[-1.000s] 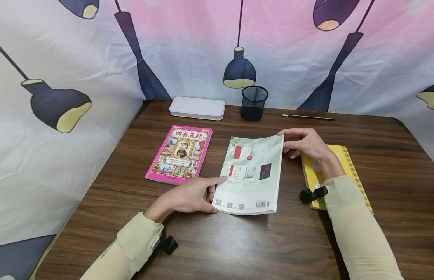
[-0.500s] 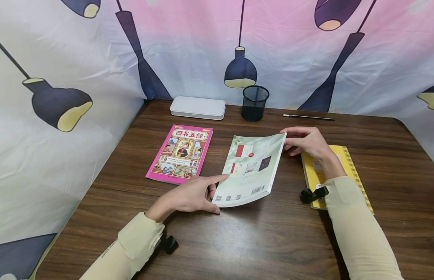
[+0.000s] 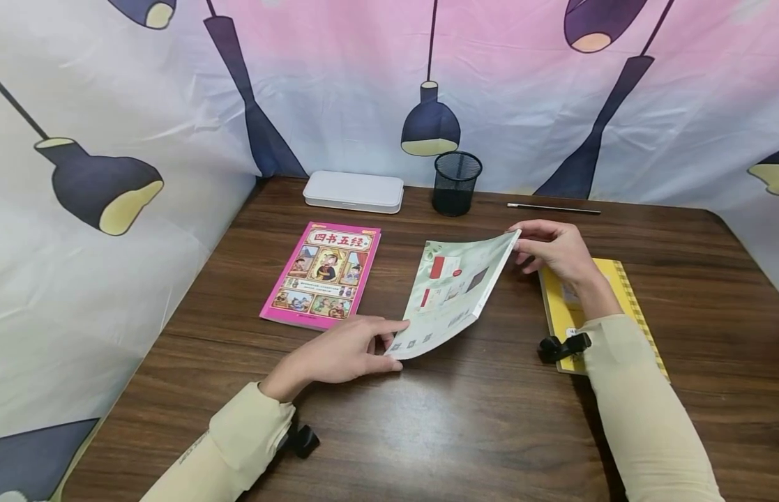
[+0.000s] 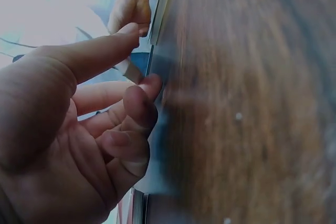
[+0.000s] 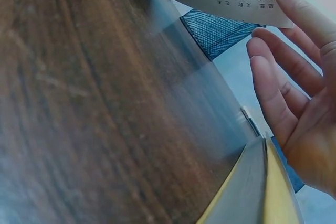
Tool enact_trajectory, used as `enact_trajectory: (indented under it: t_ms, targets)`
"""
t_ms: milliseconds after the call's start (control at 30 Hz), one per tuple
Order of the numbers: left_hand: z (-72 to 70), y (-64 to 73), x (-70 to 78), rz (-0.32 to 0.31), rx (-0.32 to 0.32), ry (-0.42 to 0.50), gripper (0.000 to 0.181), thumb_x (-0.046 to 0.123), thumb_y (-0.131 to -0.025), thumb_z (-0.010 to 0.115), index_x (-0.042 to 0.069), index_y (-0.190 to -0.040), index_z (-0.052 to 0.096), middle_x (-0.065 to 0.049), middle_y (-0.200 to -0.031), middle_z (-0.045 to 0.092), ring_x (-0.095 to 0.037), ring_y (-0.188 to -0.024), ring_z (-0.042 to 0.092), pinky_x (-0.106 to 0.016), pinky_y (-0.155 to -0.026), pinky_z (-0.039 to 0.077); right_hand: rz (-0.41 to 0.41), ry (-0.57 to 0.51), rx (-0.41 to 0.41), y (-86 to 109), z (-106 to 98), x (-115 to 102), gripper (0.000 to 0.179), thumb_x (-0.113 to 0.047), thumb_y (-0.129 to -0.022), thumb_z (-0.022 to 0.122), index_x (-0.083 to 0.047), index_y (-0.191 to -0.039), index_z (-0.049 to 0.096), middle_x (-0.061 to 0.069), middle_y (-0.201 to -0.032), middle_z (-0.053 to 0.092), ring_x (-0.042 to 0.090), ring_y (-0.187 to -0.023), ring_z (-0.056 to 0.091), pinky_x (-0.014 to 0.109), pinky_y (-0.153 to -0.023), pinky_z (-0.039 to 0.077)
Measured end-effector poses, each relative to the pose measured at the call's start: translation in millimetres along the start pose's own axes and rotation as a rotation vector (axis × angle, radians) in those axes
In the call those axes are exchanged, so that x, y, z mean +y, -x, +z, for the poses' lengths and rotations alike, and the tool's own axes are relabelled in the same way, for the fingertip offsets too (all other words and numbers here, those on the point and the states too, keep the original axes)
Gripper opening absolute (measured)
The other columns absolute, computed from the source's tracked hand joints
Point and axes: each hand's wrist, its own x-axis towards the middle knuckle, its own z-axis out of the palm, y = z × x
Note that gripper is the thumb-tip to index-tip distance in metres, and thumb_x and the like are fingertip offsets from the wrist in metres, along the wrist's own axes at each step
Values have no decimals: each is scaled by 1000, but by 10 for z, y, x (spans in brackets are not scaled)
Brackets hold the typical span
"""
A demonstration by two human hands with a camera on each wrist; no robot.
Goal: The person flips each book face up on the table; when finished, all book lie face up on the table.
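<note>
A pale green magazine (image 3: 448, 289) with its back cover upward lies at a slant in the head view. Its right side is raised and bowed, its lower left corner low near the tabletop. My right hand (image 3: 561, 258) pinches the far right corner; in the right wrist view its thumb presses on the magazine's printed side (image 5: 236, 1). At the lower left corner, my left hand (image 3: 345, 348) holds the magazine between index finger and thumb. Its other fingers curl beside the edge, as the left wrist view shows.
A pink-bordered book (image 3: 323, 275) lies left of the magazine. Under my right wrist is a yellow notebook (image 3: 561, 314). Along the back of the wooden table (image 3: 414, 432) stand a white case (image 3: 353, 192), a black mesh pen cup (image 3: 456, 185) and a thin dark pencil-like stick (image 3: 552, 208).
The magazine's right side has risen and tilted up, its near edge lifting and curving. My right hand has moved slightly up and right; my left hand stays at the lower left corner.
</note>
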Motion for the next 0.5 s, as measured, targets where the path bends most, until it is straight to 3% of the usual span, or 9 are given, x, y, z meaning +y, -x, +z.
enact_trajectory:
  t_ms: [200, 500]
  targets:
    - [-6, 30, 9, 21, 29, -3, 51, 30, -104, 70, 9, -150, 60, 2, -107, 67, -3, -78, 51, -22, -72, 47, -57, -94, -27, -15, -20, -19, 25, 2, -97, 73, 0, -121, 73, -3, -110, 81, 14, -66, 73, 30, -54, 62]
    - [-20, 33, 5, 15, 65, 64, 40, 22, -109, 60, 11, -147, 63, 4, -97, 62, -1, -64, 55, -24, -67, 49, -111, -260, -58, -23, 10, -9, 22, 8, -99, 66, 0, -119, 68, 5, -109, 82, 16, -60, 72, 30, -54, 62]
